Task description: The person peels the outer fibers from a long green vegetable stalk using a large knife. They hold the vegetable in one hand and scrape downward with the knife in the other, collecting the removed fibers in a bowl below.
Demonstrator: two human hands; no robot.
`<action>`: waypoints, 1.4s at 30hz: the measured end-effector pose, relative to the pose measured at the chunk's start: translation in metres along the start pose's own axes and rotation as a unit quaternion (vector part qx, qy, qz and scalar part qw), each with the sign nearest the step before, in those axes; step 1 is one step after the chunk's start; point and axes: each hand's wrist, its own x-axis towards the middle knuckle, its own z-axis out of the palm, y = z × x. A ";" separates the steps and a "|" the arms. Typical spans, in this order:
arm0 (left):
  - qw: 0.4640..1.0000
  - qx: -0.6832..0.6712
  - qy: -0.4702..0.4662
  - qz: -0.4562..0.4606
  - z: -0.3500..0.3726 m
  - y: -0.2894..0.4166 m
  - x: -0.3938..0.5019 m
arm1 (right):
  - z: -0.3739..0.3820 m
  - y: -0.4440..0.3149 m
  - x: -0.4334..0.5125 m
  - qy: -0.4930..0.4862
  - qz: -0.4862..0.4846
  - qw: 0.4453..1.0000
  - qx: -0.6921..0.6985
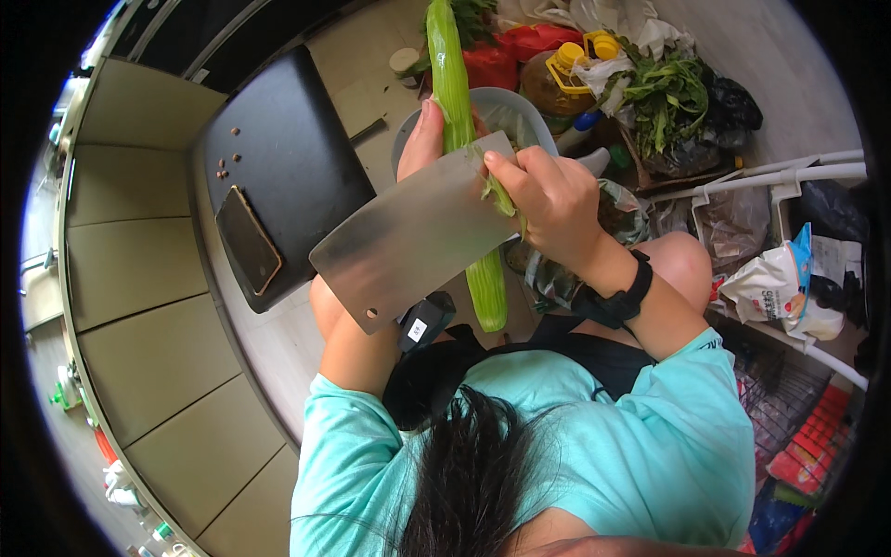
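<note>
A long, pale-green celtuce stem [451, 76] runs from the top of the view down behind a wide metal cleaver [418, 226]; its lower end shows below the blade. My left hand [423, 139] is closed around the stem, partly hidden behind the blade. My right hand [550, 195] grips the cleaver at its right end, the thumb pressed on the blade face. Thin strips of green peel [500, 195] hang by that thumb. Behind the hands, a grey plastic basin [539, 122] holds pale scraps, partly covered.
A black padded stool [299, 139] at left bears a smartphone [248, 240] and several small brown bits. Oil bottles [557, 87], red bags and leafy greens [665, 104] crowd the upper right. A white rack [779, 177] with bags stands at right, cabinets [139, 271] at far left.
</note>
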 end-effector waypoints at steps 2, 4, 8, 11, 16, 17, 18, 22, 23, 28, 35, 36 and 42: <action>0.998 -0.011 0.009 -0.053 0.002 0.005 -0.002 | 0.001 0.002 0.001 0.001 0.007 1.000 0.001; 0.996 -0.029 -0.008 -0.082 0.004 0.006 -0.003 | 0.002 0.004 0.001 0.004 0.010 1.000 -0.005; 0.992 -0.061 -0.020 -0.106 -0.001 0.003 -0.009 | 0.002 0.010 0.003 0.001 0.018 1.000 -0.018; 0.999 0.014 -0.010 -0.039 -0.013 -0.008 -0.017 | 0.004 0.014 0.008 0.006 0.040 0.999 -0.005; 0.953 0.273 0.005 0.130 -0.029 -0.028 -0.030 | 0.004 0.022 0.019 0.025 0.067 0.997 -0.037; 0.918 0.366 0.001 0.153 -0.031 -0.026 -0.032 | 0.003 0.023 0.020 0.011 0.069 0.996 -0.051; 0.912 0.383 0.003 0.150 -0.031 -0.024 -0.030 | 0.002 0.024 0.021 0.010 0.083 0.996 -0.044; 0.973 0.218 0.035 0.067 -0.023 -0.004 -0.009 | -0.003 0.021 0.022 0.019 0.159 0.986 0.043; 0.986 0.155 0.046 0.046 -0.021 0.003 0.000 | -0.003 0.020 0.022 0.028 0.178 0.981 0.075; 0.994 -0.102 -0.021 0.035 -0.012 0.014 0.025 | -0.018 0.009 0.013 0.030 0.271 0.938 0.216; 0.965 -0.240 -0.092 0.048 -0.023 0.025 0.034 | -0.042 -0.017 -0.002 0.051 0.151 0.954 0.254; 0.966 -0.233 -0.099 0.053 -0.024 0.026 0.034 | -0.043 -0.022 -0.002 0.065 0.125 0.962 0.234; 0.971 -0.215 -0.091 0.044 -0.027 0.023 0.036 | -0.039 -0.033 0.004 0.094 0.101 0.988 0.067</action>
